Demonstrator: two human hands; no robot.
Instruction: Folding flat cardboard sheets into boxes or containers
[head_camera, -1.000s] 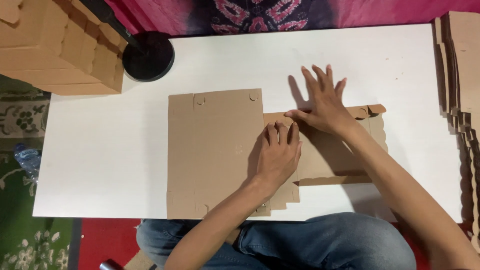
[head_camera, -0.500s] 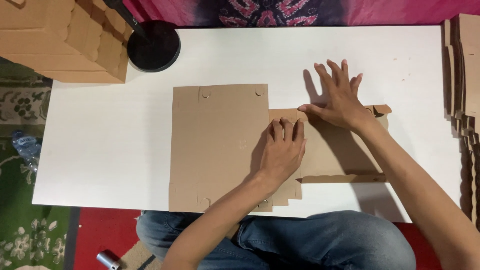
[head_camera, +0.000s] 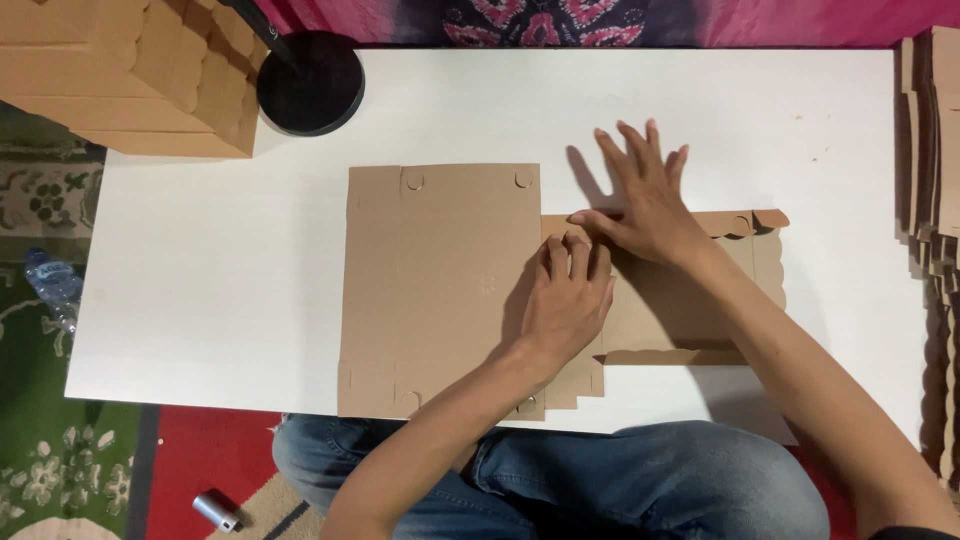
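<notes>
**Hands pressing a flat cardboard blank near the table's front edge**

Cardboard, a flat brown die-cut box blank (head_camera: 440, 290), lay on the white rectangular table (head_camera: 200, 280), reaching from the middle toward the right and down to the front edge. The left hand (head_camera: 568, 300) rested palm-down on the seam between the large folded panel and the narrower scalloped panel beside it, fingers curled and touching the board, grasping nothing. The right hand (head_camera: 645, 205) lay spread flat over the scalloped panel's far edge, fingers fanned onto bare table, likewise pinning rather than clasping.

Risk, as I judged it, sat mainly at the front edge: the blank's lower tabs already hung slightly past it above the person's blue jeans (head_camera: 620, 480), so uneven pressure could have tipped or slid the sheet off toward the lap. A crooked crease was also possible if the large panel shifted under the left palm, since only that hand held it.

Room was generous on the table's left half, bare between the blank and the left edge. At the far-left corner stood a stack of brown cardboard boxes (head_camera: 130, 75) with a round black lamp base (head_camera: 310, 85) just beside it, well apart from the blank. Along the right edge, a pile of flat brown cardboard sheets (head_camera: 935, 160) left less space for the scalloped panel.
</notes>
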